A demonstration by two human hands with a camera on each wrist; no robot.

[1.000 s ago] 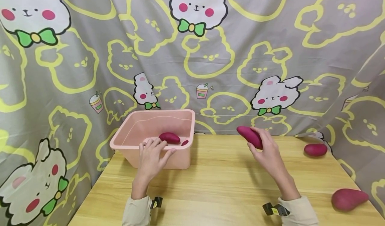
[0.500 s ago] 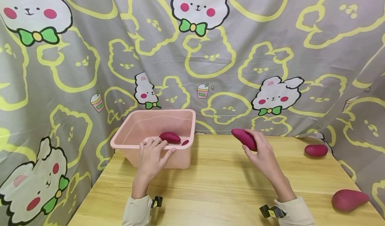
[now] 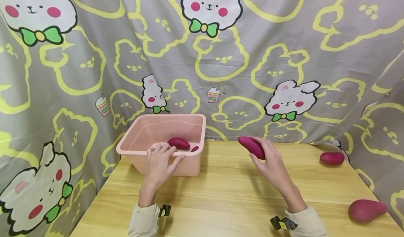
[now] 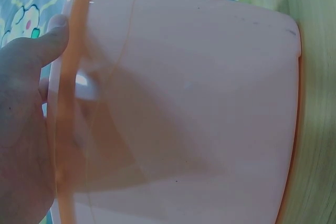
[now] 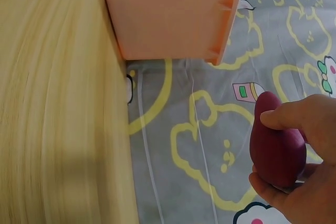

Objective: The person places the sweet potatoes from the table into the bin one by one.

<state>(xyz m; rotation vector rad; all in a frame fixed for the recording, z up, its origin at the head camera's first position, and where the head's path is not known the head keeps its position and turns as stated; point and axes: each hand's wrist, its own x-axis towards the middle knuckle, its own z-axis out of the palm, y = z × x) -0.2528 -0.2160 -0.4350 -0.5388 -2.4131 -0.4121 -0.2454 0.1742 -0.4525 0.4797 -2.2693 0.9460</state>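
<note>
A purple-red sweet potato (image 3: 251,146) is in my right hand (image 3: 269,162), raised over the back of the table to the right of a pink plastic bin (image 3: 189,167). In the right wrist view, my thumb lies across the sweet potato (image 5: 275,150) and fingers wrap beneath it. My left hand (image 3: 159,164) holds the bin's front rim, its fingers bent over into the inside. The left wrist view has the thumb along the rim, with most fingers hidden behind it. Inside the bin lies another sweet potato (image 3: 179,143), beside a small visible piece of similar red (image 3: 195,148).
Two more sweet potatoes lie on the right of the wooden table (image 3: 227,202): one near the back corner (image 3: 332,158), a larger one by the right edge (image 3: 366,211). A grey cartoon-print curtain (image 3: 233,68) hangs behind and along both sides.
My right hand has moved left toward the bin, carrying the sweet potato with it. The left hand stays on the rim.
</note>
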